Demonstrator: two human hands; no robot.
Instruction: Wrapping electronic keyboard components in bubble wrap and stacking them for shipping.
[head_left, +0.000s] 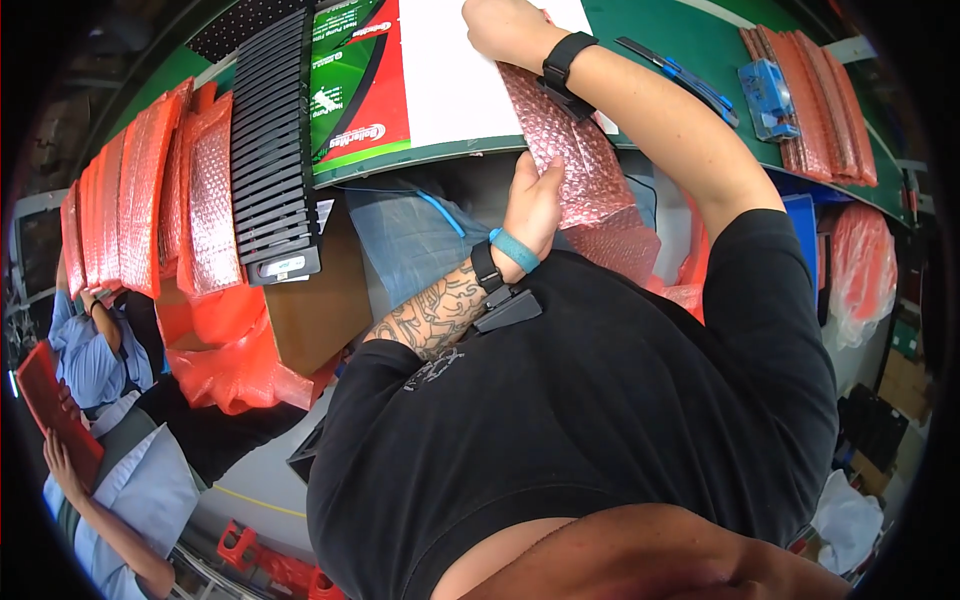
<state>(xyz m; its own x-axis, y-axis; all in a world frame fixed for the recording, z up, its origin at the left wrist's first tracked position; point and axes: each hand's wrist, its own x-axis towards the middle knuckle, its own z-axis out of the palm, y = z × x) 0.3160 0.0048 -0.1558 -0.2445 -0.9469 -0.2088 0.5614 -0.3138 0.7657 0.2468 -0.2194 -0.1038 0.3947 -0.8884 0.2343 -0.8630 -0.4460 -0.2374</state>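
Observation:
A pink bubble-wrap bag slants from my body up over the green bench edge. My left hand is closed on its left edge, thumb on top. My right hand is curled closed by the bag's far end, above a white sheet. The wrist hides part of the bag, and what these fingers hold, if anything, does not show. Beside the white sheet lies a green and red printed sheet. Each wrist wears a black strap; the left also has a teal band.
A black slatted rack and a row of pink bubble-wrap bags stand left. Right are a blue-handled cutter, a clear blue box and more bags. Co-workers sit at left, one holding a red flat piece.

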